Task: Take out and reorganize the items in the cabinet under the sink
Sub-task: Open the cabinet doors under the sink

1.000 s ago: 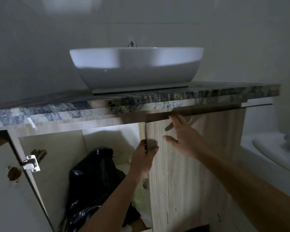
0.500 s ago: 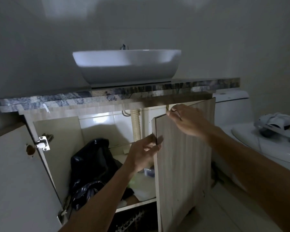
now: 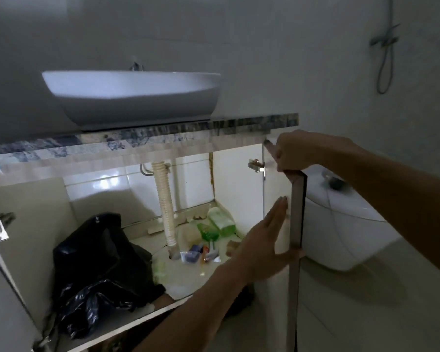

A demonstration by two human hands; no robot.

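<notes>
Dim bathroom: both hands work the right cabinet door [image 3: 296, 224], right hand [image 3: 294, 153] gripping its top corner, left hand [image 3: 267, 242] flat against it. Next, reach for the black bag [image 3: 97, 265] and green bottles [image 3: 221, 221] inside.

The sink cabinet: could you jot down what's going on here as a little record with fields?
Right door: swung wide open, seen edge-on
Left door: open
Right hand: gripping the right door's top corner
Left hand: flat against the door's inner face
Inside, left: black plastic bag
Inside, middle: white drain hose
Inside, right: green bottle lying down, small clutter
</notes>
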